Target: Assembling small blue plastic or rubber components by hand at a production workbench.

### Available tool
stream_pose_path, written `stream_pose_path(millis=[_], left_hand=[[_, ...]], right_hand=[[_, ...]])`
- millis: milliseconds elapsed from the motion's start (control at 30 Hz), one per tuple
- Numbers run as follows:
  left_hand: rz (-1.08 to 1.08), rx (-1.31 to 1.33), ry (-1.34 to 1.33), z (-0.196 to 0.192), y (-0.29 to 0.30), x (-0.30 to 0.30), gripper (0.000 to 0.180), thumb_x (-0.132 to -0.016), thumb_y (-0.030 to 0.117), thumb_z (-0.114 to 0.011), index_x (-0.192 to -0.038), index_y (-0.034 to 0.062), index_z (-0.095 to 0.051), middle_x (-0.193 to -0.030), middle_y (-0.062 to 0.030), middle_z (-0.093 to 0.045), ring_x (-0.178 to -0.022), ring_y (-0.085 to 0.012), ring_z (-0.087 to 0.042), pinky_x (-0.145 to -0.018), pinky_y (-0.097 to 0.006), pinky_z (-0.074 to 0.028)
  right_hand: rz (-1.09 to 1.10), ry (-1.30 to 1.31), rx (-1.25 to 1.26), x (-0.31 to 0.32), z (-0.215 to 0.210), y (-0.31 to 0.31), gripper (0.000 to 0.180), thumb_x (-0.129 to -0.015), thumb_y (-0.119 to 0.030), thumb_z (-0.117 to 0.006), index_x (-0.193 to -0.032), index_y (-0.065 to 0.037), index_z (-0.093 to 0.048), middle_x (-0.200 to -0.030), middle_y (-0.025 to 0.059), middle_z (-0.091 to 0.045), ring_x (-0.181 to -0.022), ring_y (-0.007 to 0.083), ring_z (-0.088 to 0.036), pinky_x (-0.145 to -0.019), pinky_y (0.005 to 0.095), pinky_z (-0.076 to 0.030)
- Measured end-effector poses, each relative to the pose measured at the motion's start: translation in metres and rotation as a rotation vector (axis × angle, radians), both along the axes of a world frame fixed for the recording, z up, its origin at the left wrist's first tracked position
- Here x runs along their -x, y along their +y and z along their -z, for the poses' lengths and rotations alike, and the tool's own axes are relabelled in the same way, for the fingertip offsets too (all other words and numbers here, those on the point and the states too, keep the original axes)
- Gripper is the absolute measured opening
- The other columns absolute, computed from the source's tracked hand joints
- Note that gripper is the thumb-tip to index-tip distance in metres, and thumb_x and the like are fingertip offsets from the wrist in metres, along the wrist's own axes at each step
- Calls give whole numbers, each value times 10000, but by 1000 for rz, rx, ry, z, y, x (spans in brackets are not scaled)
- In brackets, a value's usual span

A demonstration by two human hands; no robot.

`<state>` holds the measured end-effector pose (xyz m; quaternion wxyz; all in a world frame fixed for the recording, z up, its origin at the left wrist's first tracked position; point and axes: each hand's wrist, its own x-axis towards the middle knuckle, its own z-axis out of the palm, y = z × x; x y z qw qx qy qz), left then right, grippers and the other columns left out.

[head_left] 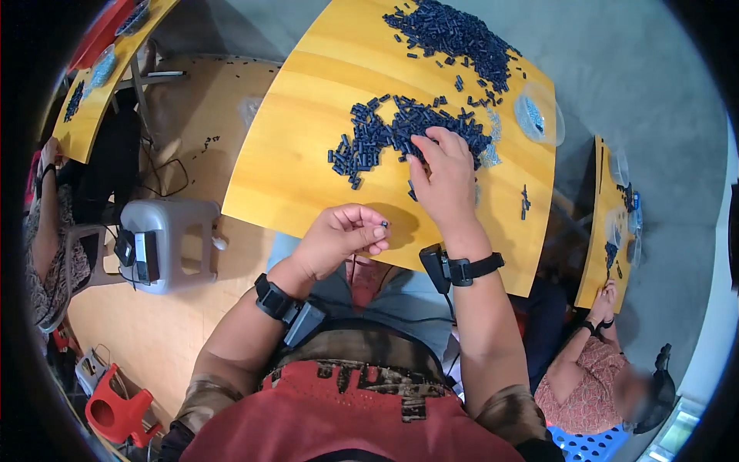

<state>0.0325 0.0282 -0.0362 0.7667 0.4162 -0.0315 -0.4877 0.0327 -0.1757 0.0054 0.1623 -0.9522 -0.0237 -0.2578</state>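
Observation:
At the near edge of the yellow wooden table, my left hand pinches a small dark cylindrical piece between thumb and fingertips. Only the end of that piece shows. My right hand is over the near heap of small black cylindrical pieces, its fingers bent and the thumb apart from them. Whether its fingertips touch the pieces, I cannot tell. To the left, more of the same black pieces spread out. Small clear, pale bits lie along the heap's right side.
A bigger heap of black pieces covers the table's far end. A clear round tub with pale blue bits stands at the right edge, and several loose pieces lie nearer. People work at side tables, left and right; a grey stool stands left.

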Motion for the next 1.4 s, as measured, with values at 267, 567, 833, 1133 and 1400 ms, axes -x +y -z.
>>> stream_pose_path(millis=[267,567,833,1133,1400], left_hand=[[24,14,4,1,1,-2,165,-861,83,-638,-1003,6,-608,-893,-62,-661,-785,-124,-649,-694,-236,-534],[26,22,-9,-2,0,-3,122,-878,54,-602,-993,13,-610,-913,-72,-650,-786,-121,-638,-702,-236,-530],[54,-3,-15,1,0,-4,124,-875,52,-606,-991,8,-603,-888,-70,-658,-775,-118,-642,-687,-232,-527],[57,39,-25,-1,1,-6,123,-874,58,-611,-986,8,-608,-875,-72,-663,-761,-111,-639,-671,-224,-523],[45,13,-18,4,0,-3,123,-872,62,-615,-985,12,-610,-876,-66,-660,-760,-113,-639,-675,-224,-524]], right_hand=[[26,273,123,22,4,9,422,-764,-151,-649,-1171,-87,-561,-1289,118,-461,-1219,299,-393,-1011,490,-299],[-4,129,7,15,-12,8,252,-721,-112,-665,-969,-71,-648,-1022,80,-580,-1027,288,-490,-853,434,-384],[-26,7,8,-31,9,5,45,-691,-62,-663,-727,-76,-642,-755,39,-557,-844,251,-516,-724,392,-409],[-34,72,50,-35,15,4,43,-682,-57,-657,-716,-77,-640,-742,45,-553,-834,250,-518,-710,386,-413],[-67,60,25,-25,8,-1,32,-683,-42,-651,-679,-56,-622,-735,63,-549,-821,271,-519,-724,380,-432]])
